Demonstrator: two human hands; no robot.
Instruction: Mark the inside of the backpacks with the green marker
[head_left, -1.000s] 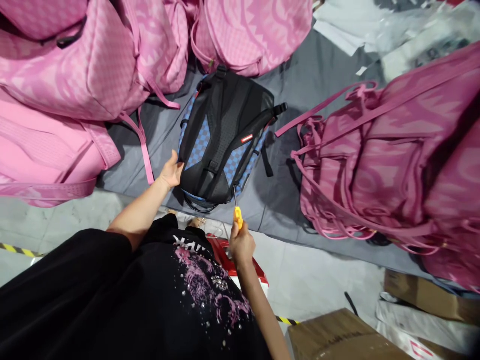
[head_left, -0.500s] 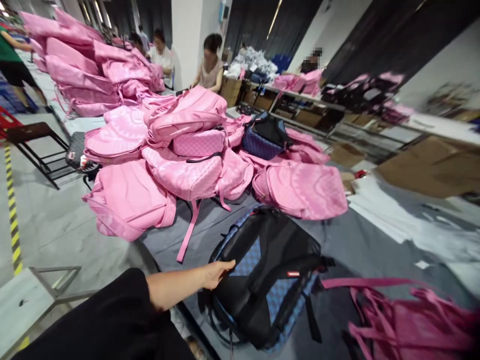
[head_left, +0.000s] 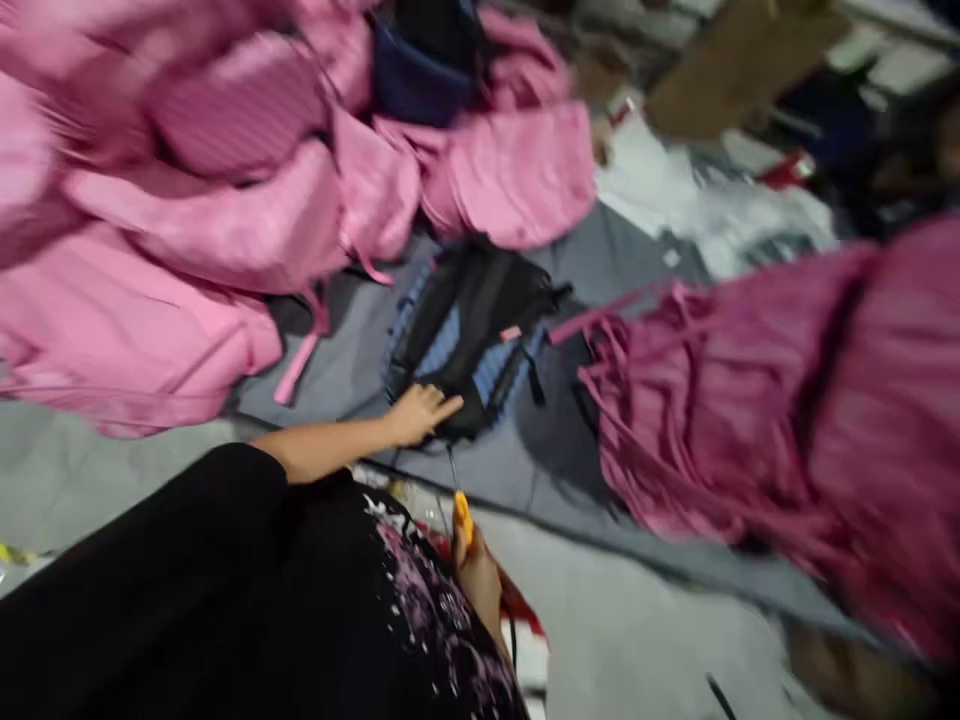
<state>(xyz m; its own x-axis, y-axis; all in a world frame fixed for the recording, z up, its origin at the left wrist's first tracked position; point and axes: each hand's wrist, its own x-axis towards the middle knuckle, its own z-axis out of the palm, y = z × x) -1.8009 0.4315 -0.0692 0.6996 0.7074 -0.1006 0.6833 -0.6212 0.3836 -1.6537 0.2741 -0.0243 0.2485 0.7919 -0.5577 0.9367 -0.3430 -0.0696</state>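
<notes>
A black and blue checkered backpack [head_left: 469, 325] lies on the grey table cover [head_left: 592, 270], straps side up. My left hand [head_left: 420, 412] rests on its near bottom edge with the fingers stretched flat. My right hand [head_left: 474, 570] is closed round a small tool with an orange handle [head_left: 463, 515] and a thin dark tip, held below the bag's near edge and just apart from it. The picture is smeared by motion.
A heap of light pink backpacks [head_left: 165, 220] fills the left and back. A pile of darker magenta backpacks [head_left: 780, 410] with loose straps lies at the right. White sheets [head_left: 705, 200] and cardboard boxes [head_left: 739, 45] are at the back right. The pale floor [head_left: 637, 640] is below.
The view has swung back down from the room to the table. My left hand has slid along the bag's bottom edge. My right hand with the orange tool is in sight again.
</notes>
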